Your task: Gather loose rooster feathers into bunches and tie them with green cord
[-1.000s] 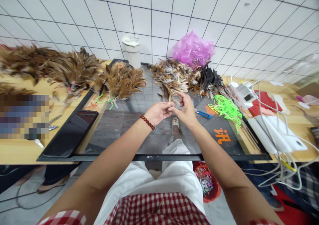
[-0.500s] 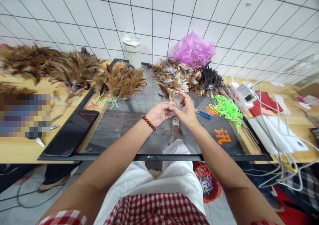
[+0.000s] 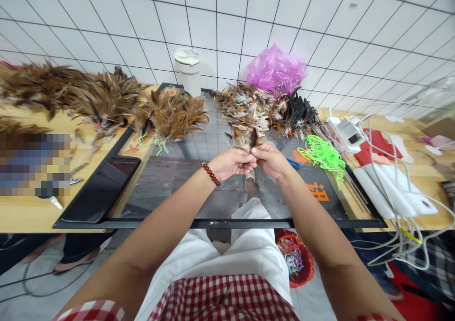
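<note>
My left hand (image 3: 230, 162) and my right hand (image 3: 272, 160) meet over the dark cutting mat (image 3: 185, 188), fingers pinched together. Between the fingertips stands a small dark feather (image 3: 253, 138), held upright by both hands. A bead bracelet (image 3: 211, 174) circles my left wrist. Just beyond the hands lies a heap of mottled brown and white feathers (image 3: 249, 110) with black feathers (image 3: 300, 112) at its right. Blue-handled scissors (image 3: 294, 162) lie right of my right hand.
Brown feather bundles (image 3: 106, 103) cover the left of the wooden table. A white lidded cup (image 3: 187, 72) and a pink plastic bag (image 3: 276, 69) stand at the wall. Neon green cords (image 3: 323, 155), white cables (image 3: 394, 178), a dark tablet (image 3: 101, 188) and a red bin (image 3: 296, 264) below.
My right hand's raised fingers have closed and dropped to meet my left hand. A dark feather now stands between the pinched fingertips.
</note>
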A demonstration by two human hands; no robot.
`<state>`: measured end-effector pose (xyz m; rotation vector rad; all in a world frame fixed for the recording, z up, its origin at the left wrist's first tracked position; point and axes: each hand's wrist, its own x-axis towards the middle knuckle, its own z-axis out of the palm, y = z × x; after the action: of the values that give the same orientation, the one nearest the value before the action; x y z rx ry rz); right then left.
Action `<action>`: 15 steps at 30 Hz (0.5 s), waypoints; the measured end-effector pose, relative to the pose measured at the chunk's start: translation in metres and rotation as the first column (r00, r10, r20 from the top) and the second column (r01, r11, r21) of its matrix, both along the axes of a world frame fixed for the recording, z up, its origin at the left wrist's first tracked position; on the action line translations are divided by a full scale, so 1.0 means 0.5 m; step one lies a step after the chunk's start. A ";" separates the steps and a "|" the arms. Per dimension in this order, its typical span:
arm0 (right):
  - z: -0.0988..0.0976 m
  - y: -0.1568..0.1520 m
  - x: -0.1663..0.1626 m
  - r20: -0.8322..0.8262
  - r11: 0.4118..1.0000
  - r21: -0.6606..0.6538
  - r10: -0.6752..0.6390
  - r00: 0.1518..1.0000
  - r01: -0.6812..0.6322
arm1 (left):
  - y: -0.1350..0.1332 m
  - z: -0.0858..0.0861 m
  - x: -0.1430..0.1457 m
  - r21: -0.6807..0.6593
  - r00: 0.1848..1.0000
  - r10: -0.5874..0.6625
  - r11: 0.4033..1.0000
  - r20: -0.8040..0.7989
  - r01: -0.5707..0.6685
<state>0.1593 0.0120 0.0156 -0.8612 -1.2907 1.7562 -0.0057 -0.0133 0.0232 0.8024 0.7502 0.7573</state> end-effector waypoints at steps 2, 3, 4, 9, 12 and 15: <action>-0.004 0.006 0.000 0.026 0.999 0.011 -0.040 0.999 0.040 | 0.000 0.002 -0.001 0.023 1.000 0.006 1.000 -0.013 -0.006; -0.006 0.008 0.000 0.035 0.998 0.026 -0.062 0.997 0.062 | 0.000 0.003 -0.001 0.031 1.000 0.014 0.999 -0.018 -0.014; -0.007 0.010 0.001 0.044 0.995 0.043 -0.086 0.995 0.084 | 0.000 0.003 0.000 0.037 0.999 0.023 0.999 -0.025 -0.023; -0.009 0.010 -0.002 0.102 0.986 0.104 -0.143 0.984 0.133 | 0.004 -0.008 0.003 0.109 0.983 0.115 0.989 -0.145 -0.099; -0.007 0.007 -0.004 0.100 0.981 0.132 -0.153 0.983 0.140 | 0.007 -0.010 0.003 0.072 0.986 0.125 0.990 -0.107 -0.117; -0.006 0.006 -0.007 0.067 0.961 0.158 -0.240 0.968 0.227 | 0.009 -0.005 0.001 -0.025 0.988 0.142 0.990 0.052 -0.141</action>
<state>0.1561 0.0152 0.0124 -0.9692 -1.3005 1.4330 -0.0051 -0.0088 0.0206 0.7125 0.7716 0.8936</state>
